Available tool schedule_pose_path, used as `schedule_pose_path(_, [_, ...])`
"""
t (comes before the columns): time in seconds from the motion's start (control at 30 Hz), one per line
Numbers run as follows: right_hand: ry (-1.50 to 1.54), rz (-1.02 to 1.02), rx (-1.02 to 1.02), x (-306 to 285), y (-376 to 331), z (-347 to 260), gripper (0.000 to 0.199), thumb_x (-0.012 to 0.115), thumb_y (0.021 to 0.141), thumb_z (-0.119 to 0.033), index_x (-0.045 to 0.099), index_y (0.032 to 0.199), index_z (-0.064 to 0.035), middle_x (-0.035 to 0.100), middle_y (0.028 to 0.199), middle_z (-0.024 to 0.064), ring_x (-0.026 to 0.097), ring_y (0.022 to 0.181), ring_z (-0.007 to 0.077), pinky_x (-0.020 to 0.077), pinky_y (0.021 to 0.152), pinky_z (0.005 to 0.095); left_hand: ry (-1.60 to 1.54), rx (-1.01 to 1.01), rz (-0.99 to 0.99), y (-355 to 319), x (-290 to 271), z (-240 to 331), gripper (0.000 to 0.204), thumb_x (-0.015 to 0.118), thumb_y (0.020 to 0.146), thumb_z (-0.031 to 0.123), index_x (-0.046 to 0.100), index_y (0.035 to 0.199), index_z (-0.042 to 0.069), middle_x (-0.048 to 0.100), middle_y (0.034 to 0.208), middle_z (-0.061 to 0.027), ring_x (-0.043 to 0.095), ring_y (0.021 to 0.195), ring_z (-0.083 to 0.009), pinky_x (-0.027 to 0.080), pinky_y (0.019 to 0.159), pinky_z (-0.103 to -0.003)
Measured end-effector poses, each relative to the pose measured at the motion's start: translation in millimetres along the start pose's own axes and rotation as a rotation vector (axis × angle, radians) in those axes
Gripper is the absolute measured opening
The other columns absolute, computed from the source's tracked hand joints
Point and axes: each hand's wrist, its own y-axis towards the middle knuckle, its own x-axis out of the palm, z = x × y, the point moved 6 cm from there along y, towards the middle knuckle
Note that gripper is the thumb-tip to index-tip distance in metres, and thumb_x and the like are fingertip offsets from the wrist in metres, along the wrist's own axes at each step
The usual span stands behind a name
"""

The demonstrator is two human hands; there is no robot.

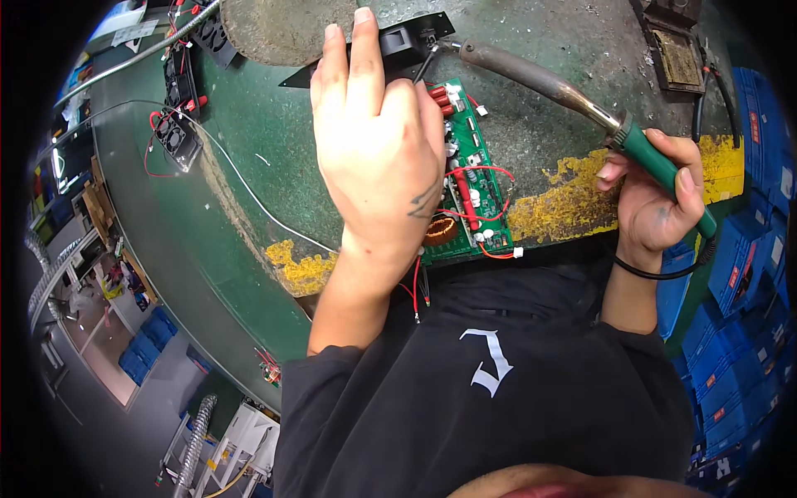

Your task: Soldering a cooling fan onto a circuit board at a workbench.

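My right hand (656, 191) is wrapped round the green handle of a soldering iron (531, 75). The iron's tip meets the terminal end of a black panel (402, 41) with a raised, socket-like housing. Across that panel lies my left hand (378, 149), two fingers stretched over it and the others curled in toward a short dark wire (427, 65) at the terminals. What the curled fingertips grip is hidden. Partly under my left hand sits a green circuit board (473, 158) with red components, a copper coil and loose red wires.
A worn grey plate (286, 29) lies beyond the panel. At the far right stands a dark tray with a cleaning pad (677, 60), pliers-like handles (724, 95) beside it. Small fans (178, 141) with wires lie at left. Blue bins (735, 266) stack up beyond the bench's right edge.
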Motion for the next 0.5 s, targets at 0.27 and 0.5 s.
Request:
schedule_pose_path(0.27, [-0.005, 0.043, 0.021, -2.3, -1.3, 0.1, 0.047, 0.035, 0.087, -0.033, 0.053, 0.108, 0.0052, 0.061, 0.086, 0.0264, 0.061, 0.061, 0.0279, 0.0514, 0.052, 0.0356, 0.102, -0.028, -0.110, 4.6, 4.9, 7.8, 0.012, 0.065, 0.069, 0.001, 0.055, 0.068, -0.005, 0.056, 0.116, -0.0239, 0.052, 0.108, -0.0411, 0.040, 0.096, -0.043])
schedule_pose_path(0.5, [-0.021, 0.012, 0.014, 0.0, 1.7, 0.3, 0.047, 0.035, 0.087, -0.033, 0.052, 0.109, 0.0058, 0.061, 0.085, 0.0265, 0.061, 0.062, 0.0280, 0.0515, 0.052, 0.0356, 0.016, -0.044, -0.081, 11.3, 0.0, 9.2, 0.015, 0.063, 0.067, -0.001, 0.049, 0.064, -0.005, 0.049, 0.124, -0.0304, 0.050, 0.110, -0.0475, 0.042, 0.095, -0.047])
